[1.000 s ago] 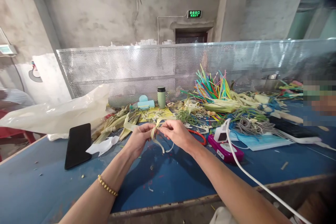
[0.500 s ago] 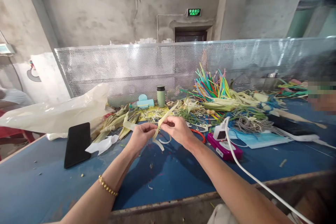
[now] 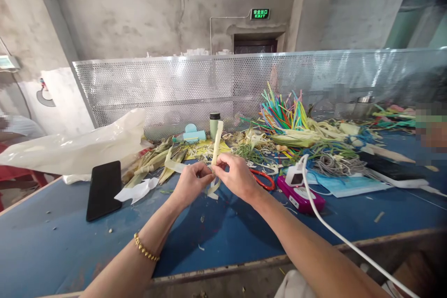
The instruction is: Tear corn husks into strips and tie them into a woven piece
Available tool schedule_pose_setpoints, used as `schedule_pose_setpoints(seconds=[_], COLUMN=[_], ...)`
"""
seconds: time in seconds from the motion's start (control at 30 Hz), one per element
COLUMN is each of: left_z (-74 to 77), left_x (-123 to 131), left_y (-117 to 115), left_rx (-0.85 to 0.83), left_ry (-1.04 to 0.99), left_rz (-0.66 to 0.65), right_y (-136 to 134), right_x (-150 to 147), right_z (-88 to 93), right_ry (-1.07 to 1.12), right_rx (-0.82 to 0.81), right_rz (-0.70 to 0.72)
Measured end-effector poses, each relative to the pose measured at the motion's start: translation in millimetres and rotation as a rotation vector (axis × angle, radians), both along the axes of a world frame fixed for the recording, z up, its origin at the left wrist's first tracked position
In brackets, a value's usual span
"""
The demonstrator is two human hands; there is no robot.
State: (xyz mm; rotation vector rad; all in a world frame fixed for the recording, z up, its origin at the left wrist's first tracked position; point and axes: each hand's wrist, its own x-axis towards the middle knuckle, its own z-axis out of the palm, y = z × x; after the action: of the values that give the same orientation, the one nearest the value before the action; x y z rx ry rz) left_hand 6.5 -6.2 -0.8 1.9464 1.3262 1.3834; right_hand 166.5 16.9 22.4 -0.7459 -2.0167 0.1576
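Observation:
Both my hands meet over the middle of the blue table, pinching pale corn husk strips. My left hand (image 3: 193, 183) is closed, thumb against forefinger, with a bent strip sticking out behind it to the left. My right hand (image 3: 234, 175) pinches close beside it; a pale yellow husk strip (image 3: 218, 142) stands nearly upright from its fingertips. Short strip ends (image 3: 213, 192) hang below the two hands. The exact crossing of the strips is hidden by my fingers. Behind my left hand lies a bundle of dry husks (image 3: 150, 160).
A black phone (image 3: 104, 191) and torn white paper (image 3: 137, 190) lie left. At right are a purple box (image 3: 301, 193) with a white cable, red-handled scissors (image 3: 262, 179) and a blue mask (image 3: 349, 185). A green bottle (image 3: 214, 126) and colourful stems (image 3: 282, 109) stand behind.
The husk strip at my right hand has swung from leaning right to nearly upright. The hanging ends have shifted and bunched closer under my fingers. Both hands stay together.

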Motion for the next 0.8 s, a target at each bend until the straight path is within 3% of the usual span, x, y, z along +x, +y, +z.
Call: schedule_pose_setpoints(seconds=[0.33, 0.6, 0.7, 0.8], left_z=[-5.7, 0.7, 4.1, 6.8], left_x=[1.4, 2.3, 1.2, 0.8], left_y=[2.2, -1.9, -3.7, -5.1], left_rx=[0.029, 0.034, 0.024, -0.040], left_ry=[0.056, -0.002, -0.109, -0.302], left_rz=[0.149, 0.100, 0.009, -0.039], right_y=[-7.3, -14.9, -13.8, -7.6], right_x=[-8.9, -7.9, -1.9, 8.2], right_z=[-6.6, -1.0, 4.9, 11.1], right_ry=[-0.111, -0.144, -0.034, 0.230], right_rx=[0.181, 0.201, 0.129, -0.015], right_rz=[0.009, 0.053, 0.134, 0.067])
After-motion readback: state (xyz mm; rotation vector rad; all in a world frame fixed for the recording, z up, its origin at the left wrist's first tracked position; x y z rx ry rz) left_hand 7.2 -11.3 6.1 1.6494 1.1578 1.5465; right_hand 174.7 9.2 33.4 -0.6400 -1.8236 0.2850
